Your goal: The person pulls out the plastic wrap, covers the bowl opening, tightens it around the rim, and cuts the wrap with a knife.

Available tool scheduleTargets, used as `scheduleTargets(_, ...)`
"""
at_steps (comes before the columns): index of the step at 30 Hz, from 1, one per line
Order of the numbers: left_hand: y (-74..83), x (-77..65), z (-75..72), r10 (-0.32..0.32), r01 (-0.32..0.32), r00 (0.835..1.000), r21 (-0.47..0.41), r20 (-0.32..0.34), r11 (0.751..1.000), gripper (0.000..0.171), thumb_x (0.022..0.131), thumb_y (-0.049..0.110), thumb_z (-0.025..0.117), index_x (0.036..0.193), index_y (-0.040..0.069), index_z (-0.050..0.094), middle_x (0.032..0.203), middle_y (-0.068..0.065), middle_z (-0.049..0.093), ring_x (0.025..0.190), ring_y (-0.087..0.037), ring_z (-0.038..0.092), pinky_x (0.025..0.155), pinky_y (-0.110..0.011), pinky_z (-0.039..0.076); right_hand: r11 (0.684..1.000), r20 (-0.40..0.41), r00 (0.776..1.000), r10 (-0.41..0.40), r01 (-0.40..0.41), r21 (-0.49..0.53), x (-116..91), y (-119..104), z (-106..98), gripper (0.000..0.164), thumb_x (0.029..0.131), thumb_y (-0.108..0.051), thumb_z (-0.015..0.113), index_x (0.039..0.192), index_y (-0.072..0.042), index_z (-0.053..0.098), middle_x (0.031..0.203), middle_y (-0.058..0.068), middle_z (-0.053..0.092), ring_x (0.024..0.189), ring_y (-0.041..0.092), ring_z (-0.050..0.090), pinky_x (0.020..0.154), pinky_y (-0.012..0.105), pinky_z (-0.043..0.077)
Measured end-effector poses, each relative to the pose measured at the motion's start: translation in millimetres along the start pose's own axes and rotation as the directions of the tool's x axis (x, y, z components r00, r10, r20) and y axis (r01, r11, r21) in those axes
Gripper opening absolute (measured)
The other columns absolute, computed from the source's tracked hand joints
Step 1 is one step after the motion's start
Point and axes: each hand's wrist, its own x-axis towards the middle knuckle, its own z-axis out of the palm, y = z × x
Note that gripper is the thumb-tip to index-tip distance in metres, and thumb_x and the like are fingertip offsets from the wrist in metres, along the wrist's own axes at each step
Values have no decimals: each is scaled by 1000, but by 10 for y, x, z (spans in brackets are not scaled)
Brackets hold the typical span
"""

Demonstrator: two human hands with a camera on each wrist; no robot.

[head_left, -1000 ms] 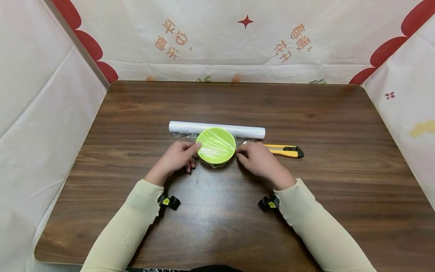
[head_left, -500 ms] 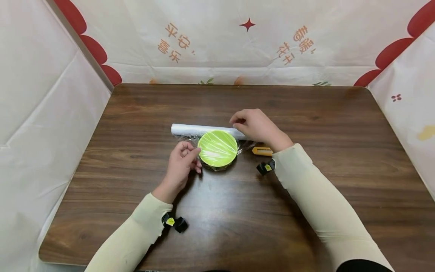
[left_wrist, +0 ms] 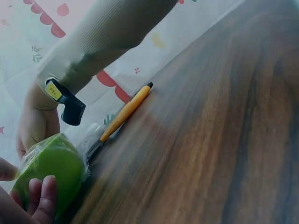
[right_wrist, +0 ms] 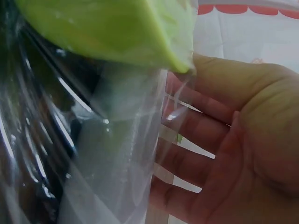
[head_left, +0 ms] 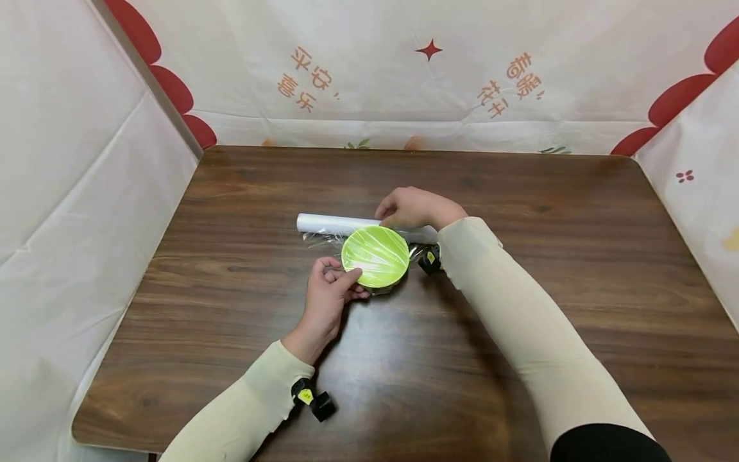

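A pale printed cloth (head_left: 375,90) hangs well beyond the fingers of the right hand (head_left: 414,208). The wood-grain table (head_left: 208,276) spreads beneath the fingers of both that hand and the left hand (head_left: 326,298). Cream sleeves (head_left: 491,282) cover both arms behind the fingers. The white film roll (head_left: 329,223) lies just past the left fingers and under the right hand, whose fingers reach over to its far side, extended and slightly spread rather than clenched; whether they press on it cannot be told. The lime-green bowl (head_left: 376,255) is in the left hand's grasp, thumb on its rim and fingers against its outer wall, with the right thumb just beside its opposite edge. Clear plastic film (right_wrist: 51,116) covers the bowl's mouth and trails, creased, near the right fingers. A yellow utility knife (left_wrist: 127,112) lies beyond the bowl from the left fingers. Small black wrist cameras (head_left: 314,399) sit at the cuffs, behind the fingers.
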Motion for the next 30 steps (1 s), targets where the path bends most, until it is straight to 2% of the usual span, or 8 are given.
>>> scheduleTargets(4,-28,26,-17,16,-16,1000,29,13,999,32,81,-7,58,93,9,33,62,-3,50,51,-18,58,57,-39,54,1000,54,998,19,-19,-4,19,14,-14,32,87,-33,60,116,-20,61,117,-1,60,108,16,55,90,36,47)
scheduleTargets(7,-31,63,-37,51,-52,999,66,15,996,31,81,-8,56,95,7,33,63,-2,49,51,-19,58,58,-42,55,999,68,998,0,3,-35,23,13,-26,30,88,-33,57,115,-22,62,119,-1,60,110,16,54,91,37,46)
scheduleTargets(11,-16,161,-101,97,-98,995,145,11,985,31,78,-8,53,99,6,34,65,-2,49,51,-18,57,55,-40,55,995,32,998,-55,57,-87,21,16,-30,28,90,-32,55,114,-20,63,118,0,61,110,17,54,92,37,46)
scheduleTargets(15,47,298,-193,99,-98,995,236,9,967,33,75,-6,51,103,6,37,63,-1,48,50,-16,54,51,-33,53,995,-53,996,-74,70,-67,7,57,-19,28,89,-35,56,113,-21,64,112,-2,64,104,15,57,89,35,46)
scheduleTargets(18,114,388,-251,69,-73,997,307,23,949,32,76,-5,51,105,6,40,63,-2,49,49,-16,54,50,-30,51,998,-113,991,-66,65,-9,-39,111,0,27,87,-38,58,109,-24,65,109,-5,64,100,12,57,87,33,46)
scheduleTargets(22,228,489,-325,22,-44,998,387,61,921,31,79,-4,52,108,5,43,66,-3,53,49,-15,53,49,-29,51,997,-152,988,-38,47,55,-116,165,31,26,86,-41,58,107,-28,65,110,-8,63,100,10,55,86,32,45)
scheduleTargets(30,382,685,-433,-44,-16,990,420,134,907,29,84,3,56,112,5,51,75,-5,57,54,-12,56,51,-27,51,994,-233,972,13,13,107,-267,223,163,29,87,-44,56,106,-24,66,102,-6,66,84,12,58,73,28,47)
